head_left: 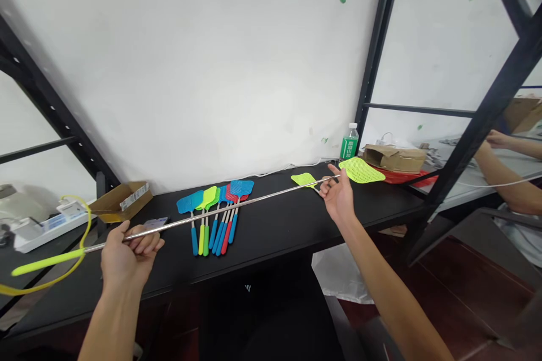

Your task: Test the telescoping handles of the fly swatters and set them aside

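Observation:
A yellow-green fly swatter with a long extended metal rod [254, 201] spans both my hands above the black table. My left hand [127, 251] is closed around the rod near the yellow-green handle [48, 262]. Close to the mesh head [361, 170], my right hand [337, 194] pinches the rod's other end. Below the rod lies a row of short fly swatters [220, 220] with blue, yellow, green and red handles. Another yellow-green swatter [304, 180] rests just left of my right hand, its handle mostly hidden.
An open cardboard box [122, 200], a phone [156, 224] and a white power strip [55, 231] are at the left. At the back right stand a green-labelled bottle [349, 141] and a brown carton [394, 158]. Another person's arm [508, 180] shows beyond the black frame [478, 118].

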`<state>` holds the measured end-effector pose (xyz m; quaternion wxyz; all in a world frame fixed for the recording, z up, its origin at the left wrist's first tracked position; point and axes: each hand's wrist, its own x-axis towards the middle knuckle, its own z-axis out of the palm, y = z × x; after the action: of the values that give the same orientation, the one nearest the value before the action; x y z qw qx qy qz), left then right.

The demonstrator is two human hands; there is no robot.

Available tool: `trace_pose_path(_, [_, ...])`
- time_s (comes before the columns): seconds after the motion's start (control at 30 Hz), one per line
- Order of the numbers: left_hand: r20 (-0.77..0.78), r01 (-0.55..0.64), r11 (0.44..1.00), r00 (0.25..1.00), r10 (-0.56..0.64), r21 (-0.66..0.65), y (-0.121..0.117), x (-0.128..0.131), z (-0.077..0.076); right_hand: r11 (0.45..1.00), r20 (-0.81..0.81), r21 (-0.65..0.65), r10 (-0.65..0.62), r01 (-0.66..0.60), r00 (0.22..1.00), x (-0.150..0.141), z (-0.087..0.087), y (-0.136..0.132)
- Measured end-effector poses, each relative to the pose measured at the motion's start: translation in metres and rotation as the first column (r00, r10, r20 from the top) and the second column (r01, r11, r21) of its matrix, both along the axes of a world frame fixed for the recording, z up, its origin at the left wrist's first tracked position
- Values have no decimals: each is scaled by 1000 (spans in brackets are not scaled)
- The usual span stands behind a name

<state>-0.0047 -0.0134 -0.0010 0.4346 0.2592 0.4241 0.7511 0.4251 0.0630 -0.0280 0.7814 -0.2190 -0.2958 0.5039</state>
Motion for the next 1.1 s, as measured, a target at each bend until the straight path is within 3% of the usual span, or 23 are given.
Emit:
trace_pose_path(0.3, [-19, -47, 998, 999, 47, -29, -4, -7, 4, 991, -98, -5, -133, 134, 986, 38, 3, 4])
trace_pose_path(0.73, [-56, -121, 981, 990, 130, 152, -3, -4, -1, 973, -160, -71, -228, 220, 960, 37, -2, 8])
trace_pose_path(0.87, [-56, -77, 980, 994, 89, 182, -2, 14, 1, 976, -150, -64, -216, 209, 965, 26, 0, 6])
trace_pose_path(1.1, [-121, 164, 977, 982, -148, 135, 8, 71, -14, 994, -113, -62, -100, 94, 989, -25, 0, -5])
